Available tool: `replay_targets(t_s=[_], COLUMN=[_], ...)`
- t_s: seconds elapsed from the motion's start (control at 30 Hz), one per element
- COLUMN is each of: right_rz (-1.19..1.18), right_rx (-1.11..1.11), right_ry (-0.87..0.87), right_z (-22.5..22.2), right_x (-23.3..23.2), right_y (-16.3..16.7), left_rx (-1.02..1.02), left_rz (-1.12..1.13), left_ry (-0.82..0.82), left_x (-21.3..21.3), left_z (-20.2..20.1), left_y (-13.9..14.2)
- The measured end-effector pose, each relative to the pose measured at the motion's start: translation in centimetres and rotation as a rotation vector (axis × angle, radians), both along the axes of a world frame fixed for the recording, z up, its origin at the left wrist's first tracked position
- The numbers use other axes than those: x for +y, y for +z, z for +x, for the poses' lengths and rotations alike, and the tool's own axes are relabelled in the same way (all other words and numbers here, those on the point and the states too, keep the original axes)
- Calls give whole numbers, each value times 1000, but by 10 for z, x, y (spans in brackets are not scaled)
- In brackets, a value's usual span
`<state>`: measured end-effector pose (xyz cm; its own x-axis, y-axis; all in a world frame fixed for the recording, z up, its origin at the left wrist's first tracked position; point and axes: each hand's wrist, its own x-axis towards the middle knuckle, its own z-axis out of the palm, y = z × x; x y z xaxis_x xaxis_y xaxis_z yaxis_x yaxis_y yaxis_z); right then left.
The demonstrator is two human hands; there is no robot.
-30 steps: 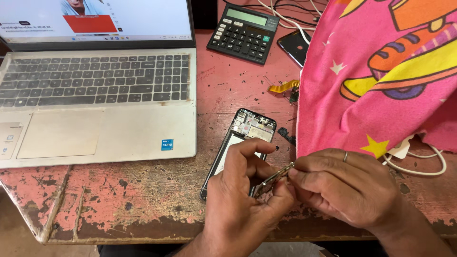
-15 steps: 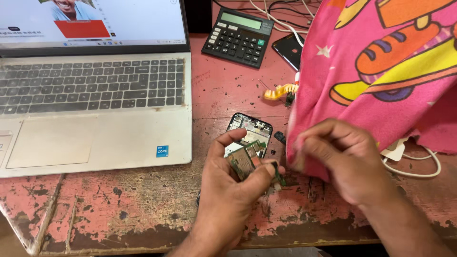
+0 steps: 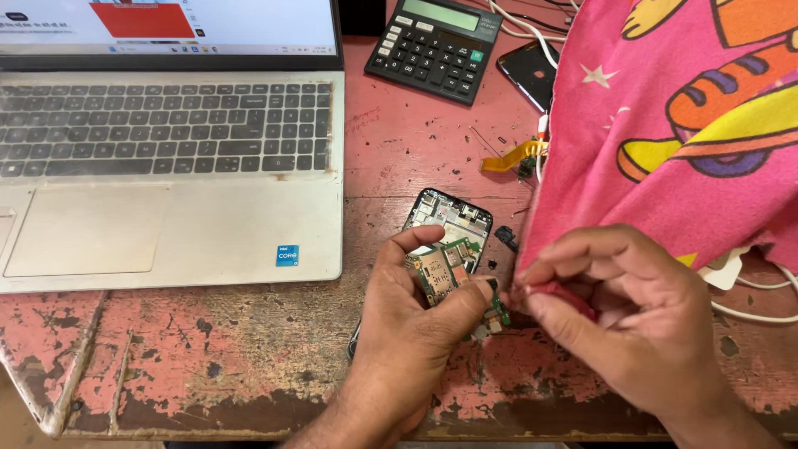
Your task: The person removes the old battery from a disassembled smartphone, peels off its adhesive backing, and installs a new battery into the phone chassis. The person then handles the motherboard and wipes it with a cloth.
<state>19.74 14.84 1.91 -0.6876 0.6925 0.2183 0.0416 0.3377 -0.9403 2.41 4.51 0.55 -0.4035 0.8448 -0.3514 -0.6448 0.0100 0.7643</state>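
Note:
My left hand (image 3: 411, 328) pinches a small green circuit board (image 3: 445, 270) between thumb and fingers, held just above an opened phone body (image 3: 449, 218) that lies on the worn pink table (image 3: 249, 357). My right hand (image 3: 619, 312) is right beside it, its fingers closed on a small red-handled tool (image 3: 565, 298) whose tip touches the board's lower edge. The lower part of the phone body is hidden under my left hand.
A silver laptop (image 3: 166, 183) fills the left, its screen lit. A black calculator (image 3: 436, 46) and a dark phone (image 3: 532, 73) lie at the back. A pink patterned cloth (image 3: 682, 125) covers the right. An orange flex cable (image 3: 514, 156) and white cables (image 3: 748, 283) lie nearby.
The circuit board has been turned from edge-on to face-up in my left hand. My right hand has moved back in against it, the red tool now showing in its fingers.

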Motion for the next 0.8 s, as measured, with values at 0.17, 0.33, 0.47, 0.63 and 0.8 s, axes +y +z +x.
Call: replay_targets(t_s=[0.17,0.33,0.47,0.63,0.8], right_rz=[86,95,169,437,517], right_rx=[-84,-100,-123,-237,-194], right_ry=[-34,-5,16,-26,-64], right_z=[-3,-5,-9,-9,-7], right_x=[-6,-1,1,-6,-8], right_y=[-3,-5,-1,6,9], left_rx=[82,143,151,360,457], left_rz=[-67,-52,-67,-84,-87], left_ry=[-31,-39,-37,-17,-10], left_x=[-2,-3,-2,-5,-6], left_z=[0,0,1,5,10], left_y=[-1,3,6,10,13])
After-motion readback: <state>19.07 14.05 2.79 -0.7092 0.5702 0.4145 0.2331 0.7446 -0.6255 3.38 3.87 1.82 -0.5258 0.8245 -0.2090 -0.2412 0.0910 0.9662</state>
